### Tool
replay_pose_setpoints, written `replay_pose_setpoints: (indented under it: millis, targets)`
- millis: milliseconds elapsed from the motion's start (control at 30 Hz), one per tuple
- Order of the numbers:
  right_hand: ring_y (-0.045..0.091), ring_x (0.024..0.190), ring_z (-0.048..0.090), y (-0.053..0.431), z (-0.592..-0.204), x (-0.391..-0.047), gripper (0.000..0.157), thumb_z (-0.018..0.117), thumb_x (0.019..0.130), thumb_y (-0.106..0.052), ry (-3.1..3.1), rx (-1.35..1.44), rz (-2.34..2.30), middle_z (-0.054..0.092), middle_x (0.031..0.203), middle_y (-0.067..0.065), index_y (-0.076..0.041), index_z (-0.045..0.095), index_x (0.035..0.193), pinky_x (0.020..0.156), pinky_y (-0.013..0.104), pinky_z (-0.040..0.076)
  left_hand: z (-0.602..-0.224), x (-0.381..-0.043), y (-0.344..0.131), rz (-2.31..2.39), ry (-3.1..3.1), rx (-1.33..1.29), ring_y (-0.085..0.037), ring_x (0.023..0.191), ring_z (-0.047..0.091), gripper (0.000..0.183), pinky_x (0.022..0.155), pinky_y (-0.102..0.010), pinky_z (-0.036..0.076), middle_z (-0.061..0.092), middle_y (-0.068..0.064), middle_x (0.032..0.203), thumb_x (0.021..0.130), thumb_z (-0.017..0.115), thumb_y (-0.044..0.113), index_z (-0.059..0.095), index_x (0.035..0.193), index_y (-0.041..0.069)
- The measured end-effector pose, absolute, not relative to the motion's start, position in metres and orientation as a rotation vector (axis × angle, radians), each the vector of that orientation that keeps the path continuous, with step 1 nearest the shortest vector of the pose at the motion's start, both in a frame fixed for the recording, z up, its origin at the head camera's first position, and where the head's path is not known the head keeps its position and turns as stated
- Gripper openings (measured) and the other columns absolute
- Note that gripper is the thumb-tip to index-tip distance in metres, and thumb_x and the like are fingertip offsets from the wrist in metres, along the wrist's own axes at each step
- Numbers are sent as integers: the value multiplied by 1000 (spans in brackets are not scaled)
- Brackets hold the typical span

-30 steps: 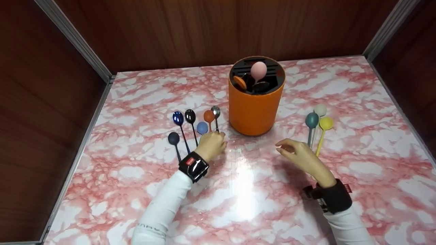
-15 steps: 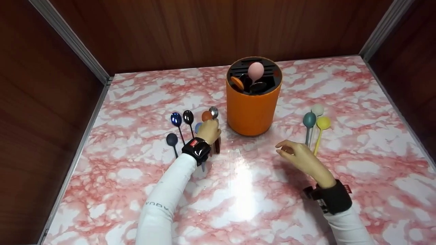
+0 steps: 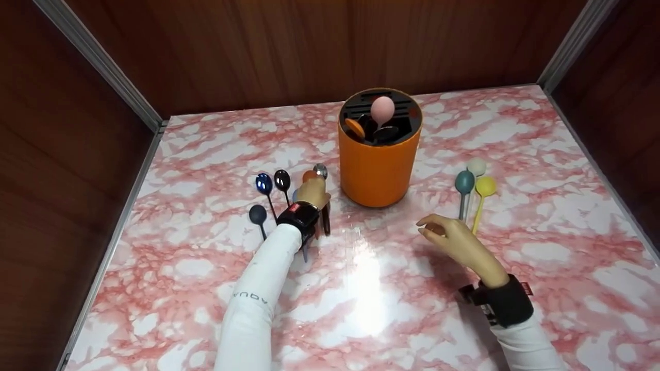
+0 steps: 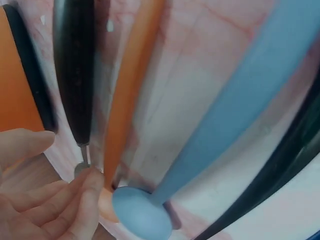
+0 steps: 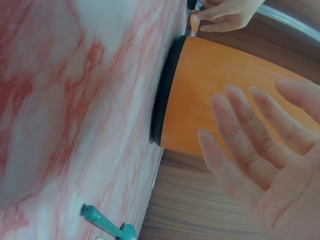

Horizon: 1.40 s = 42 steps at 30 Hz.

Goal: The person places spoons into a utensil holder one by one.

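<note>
My left hand (image 3: 312, 192) is low over the left group of spoons, at the metal spoon (image 3: 320, 171) with a dark handle. In the left wrist view its fingertips overlap that spoon's neck, and the thumb stands apart from them. Beside it lie an orange spoon (image 4: 131, 85) and a light blue spoon (image 4: 215, 125), partly hidden by the hand in the head view. My right hand (image 3: 454, 239) hovers with relaxed fingers and holds nothing, left of the teal spoon (image 3: 464, 182), yellow spoon (image 3: 485, 186) and pale spoon (image 3: 476, 166).
An orange utensil holder (image 3: 377, 172) stands between the hands, with a pink spoon (image 3: 382, 109), an orange one (image 3: 355, 127) and dark ones in it. Further left lie a shiny blue spoon (image 3: 263, 183), a black spoon (image 3: 282, 179) and a navy spoon (image 3: 257, 214). Wood-look panels (image 3: 247, 56) enclose the table.
My left hand has moved up along the spoons toward the bowls of the orange and metal spoons, uncovering the lower handles. The right hand holds its place. The head view has shifted slightly.
</note>
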State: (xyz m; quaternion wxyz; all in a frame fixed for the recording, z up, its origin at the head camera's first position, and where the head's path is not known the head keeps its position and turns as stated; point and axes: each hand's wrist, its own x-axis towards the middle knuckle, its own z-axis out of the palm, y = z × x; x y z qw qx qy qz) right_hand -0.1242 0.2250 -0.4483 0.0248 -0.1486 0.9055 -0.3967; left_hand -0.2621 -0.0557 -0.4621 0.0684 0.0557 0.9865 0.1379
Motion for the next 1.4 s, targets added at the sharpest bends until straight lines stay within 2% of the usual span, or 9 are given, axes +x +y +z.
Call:
replay_pose_setpoints:
  millis: [267, 500, 600, 667, 800, 1033, 1100, 1300, 1400]
  targets:
    - [23, 83, 61, 226, -450, -123, 22, 55, 88, -19, 2807, -455, -1245, 65, 95, 10, -1, 61, 100, 74, 38, 49, -469, -272, -51, 452, 2939, 65, -30, 87, 61, 25, 70, -48, 49, 62, -15, 100, 78, 63, 17, 60, 99, 3]
    - [23, 85, 60, 227, -453, -122, 21, 55, 88, -17, 2774, -429, -1280, 64, 97, 11, 0, 61, 100, 75, 38, 49, -632, -372, -60, 545, 3197, 187, -33, 69, 62, 15, 54, -42, 50, 64, -19, 80, 66, 61, 4, 62, 80, 2]
    - [23, 86, 60, 227, -454, -121, 21, 55, 88, -16, 2768, -424, -1276, 64, 97, 11, -1, 60, 101, 76, 38, 49, -675, -404, -59, 541, 3174, 64, -33, 72, 62, 23, 57, -42, 51, 62, -20, 84, 68, 62, 7, 57, 90, 2]
    - [23, 86, 60, 228, -454, -121, 22, 55, 88, -17, 2772, -426, -1268, 64, 97, 11, -1, 60, 101, 76, 38, 48, -694, -416, -58, 534, 3226, -16, -30, 67, 61, 28, 50, -41, 48, 61, -18, 80, 66, 62, 8, 53, 91, 2]
    - [23, 86, 60, 227, -455, -122, 21, 56, 87, -17, 2790, -439, -1243, 64, 96, 10, -1, 61, 100, 76, 39, 48, -688, -414, -56, 540, 3194, -143, -27, 70, 60, 30, 52, -38, 49, 59, -15, 82, 66, 62, 10, 52, 93, 3]
    - [23, 87, 60, 227, -455, -122, 19, 56, 87, -15, 2786, -429, -1241, 64, 96, 10, -1, 61, 100, 76, 39, 48, -631, -386, -59, 665, 3073, -42, -31, 79, 61, 23, 66, -41, 51, 64, -16, 88, 66, 63, 11, 65, 87, 2]
    - [23, 86, 61, 227, -455, -122, 19, 56, 87, -15, 2785, -427, -1237, 64, 95, 11, -1, 61, 100, 76, 39, 48, -639, -394, -63, 685, 3054, -14, -31, 78, 61, 23, 66, -41, 50, 64, -15, 86, 64, 64, 12, 64, 85, 2]
    - [23, 85, 60, 227, -455, -122, 20, 56, 87, -15, 2782, -419, -1226, 64, 96, 11, -1, 61, 100, 76, 39, 49, -735, -459, -81, 810, 3035, -90, -26, 68, 59, 31, 60, -39, 49, 62, -9, 77, 56, 67, 21, 56, 81, 9]
    - [23, 85, 60, 228, -454, -121, 20, 56, 87, -15, 2776, -415, -1230, 64, 96, 11, -1, 61, 100, 77, 39, 49, -739, -464, -85, 955, 2954, -116, -27, 67, 58, 33, 59, -39, 48, 62, -7, 75, 54, 71, 21, 54, 81, 11]
